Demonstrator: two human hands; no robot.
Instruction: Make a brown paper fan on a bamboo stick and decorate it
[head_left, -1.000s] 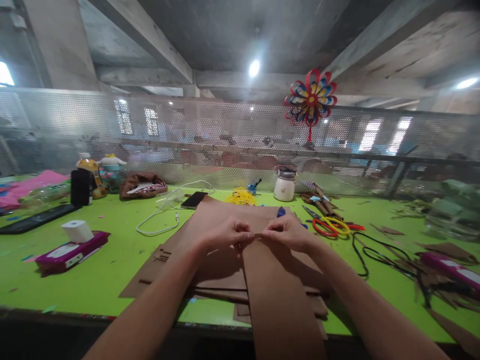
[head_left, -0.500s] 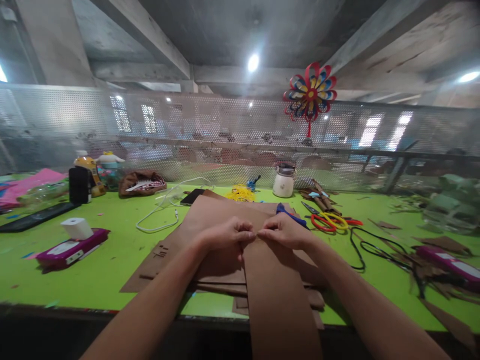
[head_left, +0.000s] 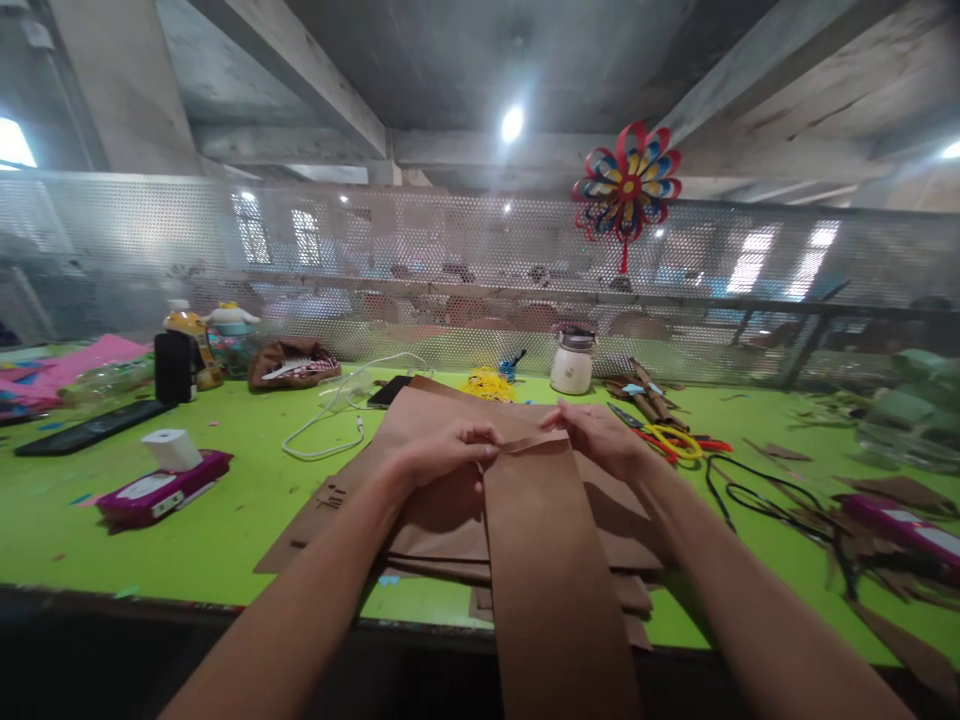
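- Head view: from where I stand, the brown paper strip (head_left: 555, 570) runs from the person's fingers down over the near edge of the green table (head_left: 247, 500) and out of sight at the bottom.
- A second ago the two hands nearly met at the strip's top edge. Now the right hand (head_left: 604, 435) has slid away to the right, and a narrow folded flap (head_left: 534, 442) shows between them.
- I take that as a fold being worked along the strip's end, with its middle let go; the flap stands slightly raised, so the crease does not look pressed flat.
- The left hand (head_left: 454, 450) is closed in a pinch, thumb and forefinger gripping the flap's left end.
- The right hand's fingers are loosely bent, tips just beside the flap's right end; I cannot tell whether they touch it or pinch anything.
- Beneath the strip and hands lie larger brown paper sheets (head_left: 427, 420), stacked unevenly.
- Past the right hand sit scissors (head_left: 675, 440) with yellow handles, partly hidden; beyond the sheets are yellow paper shreds (head_left: 487, 385) and a lidded jar (head_left: 572, 368).
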